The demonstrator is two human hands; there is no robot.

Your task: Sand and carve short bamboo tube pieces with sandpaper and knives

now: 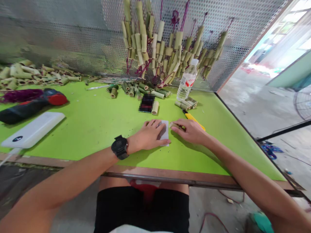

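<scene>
My left hand (pixel 150 136), with a black watch on its wrist, lies flat on a pale rectangular sheet (pixel 166 129), fingers stretched out and thumb along the near edge. Just to the right, my right hand (pixel 190 131) is closed around a short bamboo piece (pixel 173 125), mostly hidden by the fingers. Its visible end is close to the sheet's right edge; whether they touch I cannot tell. Behind the right hand lies a yellow utility knife (pixel 194 120). A short bamboo tube (pixel 155 108) stands beyond the left hand, beside a dark pixelated phone-like object (pixel 146 103).
Green bamboo tubes (pixel 131 90) lie at the back, and a water bottle (pixel 187 82) stands beside more cut pieces (pixel 186 103). Strung bamboo (pixel 167 48) hangs on the mesh panel. On the left are a bamboo heap (pixel 31 74), a black-and-red power tool (pixel 36 102) and a white power bank (pixel 36 127).
</scene>
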